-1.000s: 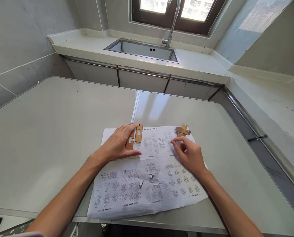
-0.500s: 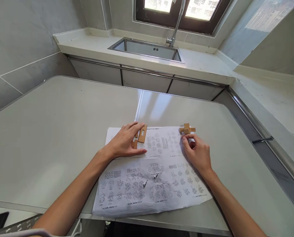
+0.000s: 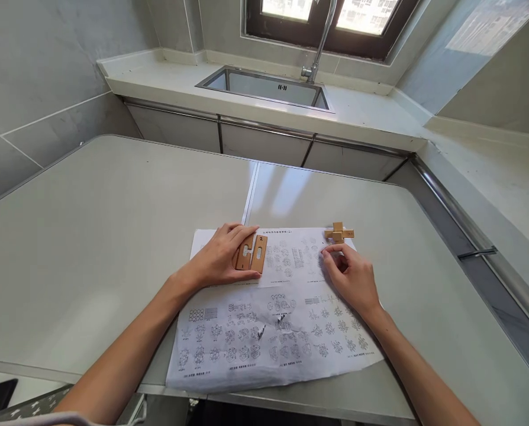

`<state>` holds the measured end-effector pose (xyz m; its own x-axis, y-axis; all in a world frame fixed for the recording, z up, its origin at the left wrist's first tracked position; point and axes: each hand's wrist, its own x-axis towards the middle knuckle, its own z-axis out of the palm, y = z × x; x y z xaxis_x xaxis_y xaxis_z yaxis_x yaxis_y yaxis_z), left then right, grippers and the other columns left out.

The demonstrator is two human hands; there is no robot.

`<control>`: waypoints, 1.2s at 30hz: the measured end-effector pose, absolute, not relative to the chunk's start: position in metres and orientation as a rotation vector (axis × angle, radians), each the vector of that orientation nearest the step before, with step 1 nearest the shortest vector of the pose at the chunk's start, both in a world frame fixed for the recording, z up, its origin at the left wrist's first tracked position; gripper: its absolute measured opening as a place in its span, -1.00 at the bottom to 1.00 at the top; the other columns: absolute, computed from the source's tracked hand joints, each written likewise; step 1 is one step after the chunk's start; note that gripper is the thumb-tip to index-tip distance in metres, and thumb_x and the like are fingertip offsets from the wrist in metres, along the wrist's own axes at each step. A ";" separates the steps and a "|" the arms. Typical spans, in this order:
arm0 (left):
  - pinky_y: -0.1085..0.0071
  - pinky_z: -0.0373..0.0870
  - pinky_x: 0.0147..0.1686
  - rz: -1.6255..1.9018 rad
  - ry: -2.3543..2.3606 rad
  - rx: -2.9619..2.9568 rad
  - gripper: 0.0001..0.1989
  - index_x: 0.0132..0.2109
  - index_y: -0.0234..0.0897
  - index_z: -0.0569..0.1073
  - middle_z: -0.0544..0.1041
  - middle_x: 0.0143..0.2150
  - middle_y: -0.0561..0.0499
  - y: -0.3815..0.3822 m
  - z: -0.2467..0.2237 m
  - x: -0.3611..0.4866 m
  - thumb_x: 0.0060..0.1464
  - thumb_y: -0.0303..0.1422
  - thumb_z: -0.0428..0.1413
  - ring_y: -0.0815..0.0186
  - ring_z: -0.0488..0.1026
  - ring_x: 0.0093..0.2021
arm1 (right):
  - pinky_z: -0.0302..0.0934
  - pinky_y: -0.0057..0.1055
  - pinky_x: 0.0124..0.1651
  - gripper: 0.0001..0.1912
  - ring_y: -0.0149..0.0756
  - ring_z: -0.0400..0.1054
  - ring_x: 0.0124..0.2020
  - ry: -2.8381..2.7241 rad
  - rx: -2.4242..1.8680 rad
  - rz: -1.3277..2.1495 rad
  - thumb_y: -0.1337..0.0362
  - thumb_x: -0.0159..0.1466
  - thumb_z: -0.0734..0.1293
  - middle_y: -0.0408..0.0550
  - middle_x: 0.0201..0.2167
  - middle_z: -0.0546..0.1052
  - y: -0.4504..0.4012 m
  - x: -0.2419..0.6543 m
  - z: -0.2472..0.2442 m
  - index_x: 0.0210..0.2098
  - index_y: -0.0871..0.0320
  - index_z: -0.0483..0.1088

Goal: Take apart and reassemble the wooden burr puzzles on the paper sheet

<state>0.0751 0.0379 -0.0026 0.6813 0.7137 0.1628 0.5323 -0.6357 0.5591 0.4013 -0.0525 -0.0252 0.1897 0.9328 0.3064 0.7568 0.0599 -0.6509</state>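
My left hand (image 3: 220, 255) lies over flat wooden puzzle pieces on the printed sheet (image 3: 247, 378), thumb at their near end and fingers at their far end. One slotted puzzle piece (image 3: 259, 254), marked with a 2, lies beside a notched puzzle piece (image 3: 244, 255) that is partly under the hand. My right hand (image 3: 353, 275) rests on the sheet's right side, fingers curled in and thumb against the index finger, with nothing visible in it. Just beyond it stands an assembled cross-shaped wooden puzzle (image 3: 338, 234) at the sheet's far right corner.
The sheet carries rows of small line diagrams and has two small tears near its middle. It lies at the near edge of a pale table (image 3: 113, 236). Behind are a counter (image 3: 158, 77), a sink (image 3: 264, 89) and a faucet (image 3: 311, 71).
The slotted piece has shifted toward me and now lies lined up next to the notched one. My left fingers have moved off its top. My right hand has drawn slightly back from the cross-shaped puzzle.
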 end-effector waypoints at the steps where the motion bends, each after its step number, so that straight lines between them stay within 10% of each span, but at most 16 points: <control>1: -0.10 0.36 0.29 0.503 0.978 2.410 -0.04 0.47 -0.05 0.18 0.36 0.36 -0.20 0.038 -0.002 0.074 0.05 0.00 0.41 -0.13 0.21 0.37 | 0.19 -0.36 -0.41 -0.74 -0.32 0.26 -0.57 -1.612 -1.720 0.317 0.06 0.41 0.32 -0.22 -0.60 0.40 -0.053 0.401 -0.025 -0.27 0.10 0.49; 21: -0.19 0.23 0.42 0.546 0.726 2.463 0.05 0.53 0.05 0.05 0.22 0.47 -0.20 0.017 -0.002 0.102 0.06 0.01 0.41 -0.16 0.14 0.48 | 0.33 -0.34 -0.41 -0.89 -0.35 0.38 -0.45 -2.005 -1.350 0.512 0.29 0.48 0.27 0.01 -0.02 0.58 -0.063 0.379 -0.019 -0.04 0.03 0.41; 28: -0.24 0.24 0.37 0.461 0.862 2.529 0.10 0.42 -0.11 0.27 0.30 0.41 -0.27 0.037 0.003 0.067 -0.18 0.16 0.46 -0.22 0.18 0.42 | 0.33 0.15 0.31 -0.49 0.04 0.29 0.34 -2.234 -1.109 0.462 0.31 0.44 0.33 0.08 0.33 0.43 -0.066 0.369 -0.018 0.35 -0.03 0.24; 36: -0.18 0.29 0.35 0.482 0.853 2.532 -0.07 0.35 -0.07 0.37 0.33 0.38 -0.24 0.031 -0.002 0.079 -0.09 0.14 0.43 -0.17 0.22 0.39 | 0.27 0.19 0.37 -0.40 0.05 0.20 0.39 -2.272 -1.102 0.486 0.27 0.42 0.39 0.09 0.34 0.42 -0.068 0.362 -0.020 0.38 -0.01 0.19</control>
